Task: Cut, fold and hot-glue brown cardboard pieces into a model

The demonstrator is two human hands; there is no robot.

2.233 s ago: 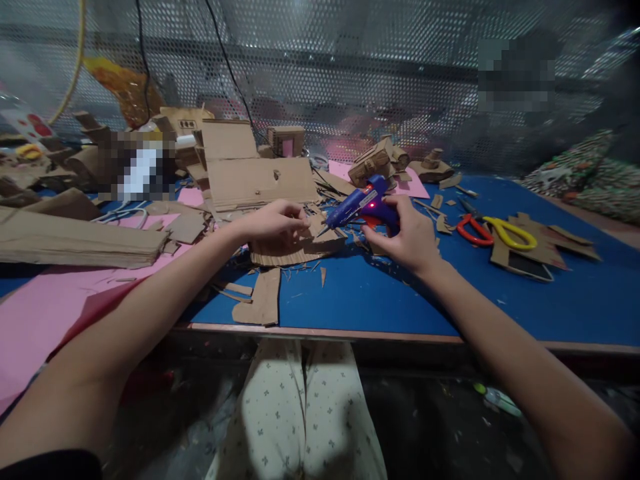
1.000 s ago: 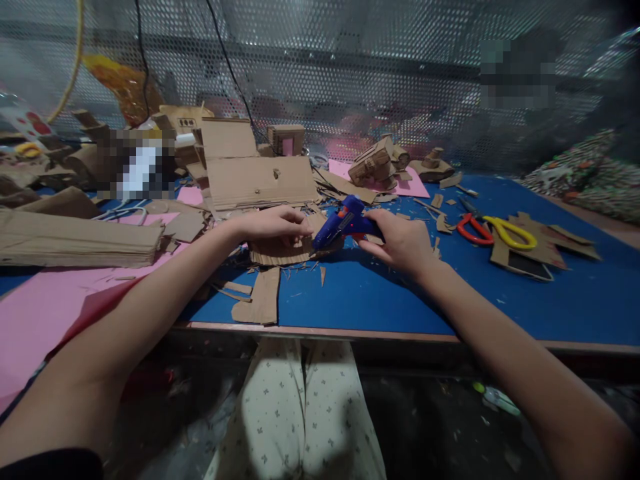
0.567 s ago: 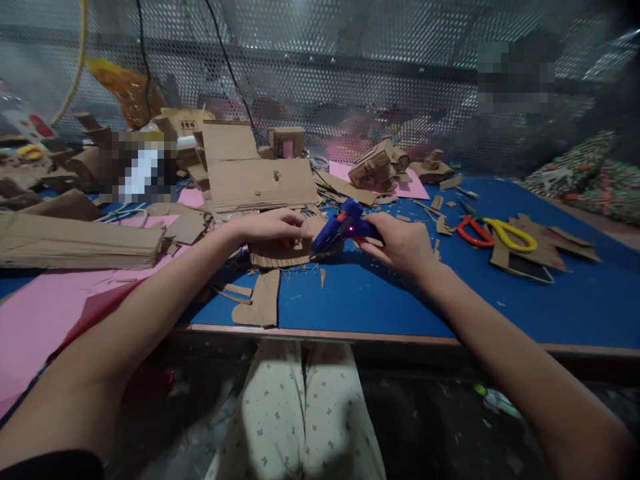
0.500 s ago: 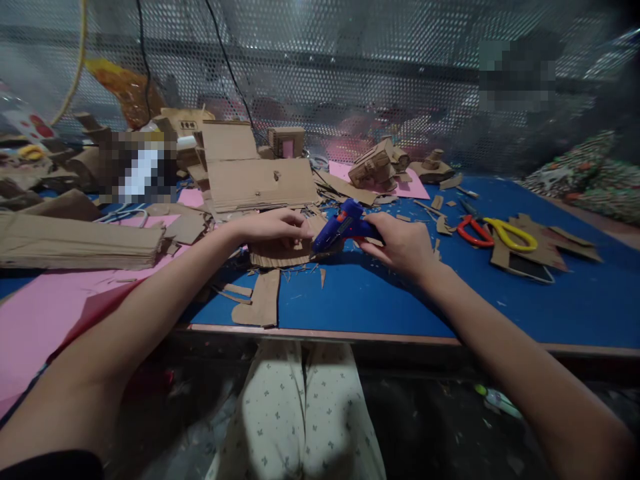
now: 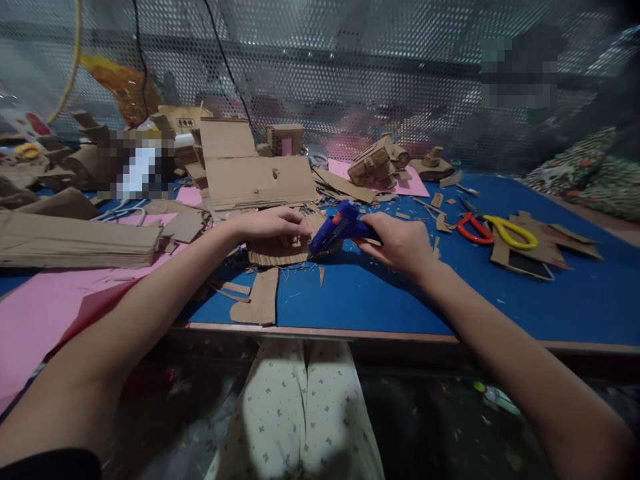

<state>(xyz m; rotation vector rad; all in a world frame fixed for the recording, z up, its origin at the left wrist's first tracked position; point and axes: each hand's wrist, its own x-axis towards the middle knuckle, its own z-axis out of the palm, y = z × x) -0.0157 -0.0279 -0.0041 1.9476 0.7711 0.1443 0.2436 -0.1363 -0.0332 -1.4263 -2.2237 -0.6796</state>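
Observation:
My right hand (image 5: 400, 243) is wrapped round the handle of a blue glue gun (image 5: 333, 230). Its nozzle points down and left, at the right end of a piece of corrugated cardboard (image 5: 277, 256). Over that piece lies my left hand (image 5: 280, 225), fingers curled and pinching at its upper side; the fingertips are partly hidden. Just below, a boot-shaped cardboard cutout (image 5: 263, 297) rests flat near the table's front edge.
Scissors with red and yellow handles (image 5: 510, 232) lie on cardboard scraps at right. Behind my hands stands a folded cardboard sheet (image 5: 260, 180). Pink paper (image 5: 75, 300) and stacked cardboard strips (image 5: 75, 241) are at left. Small cardboard models (image 5: 375, 163) sit at the back.
The glue gun's nozzle has shifted very slightly left along the cardboard's edge. Both hands keep nearly the same place and hold; the view has tilted a little.

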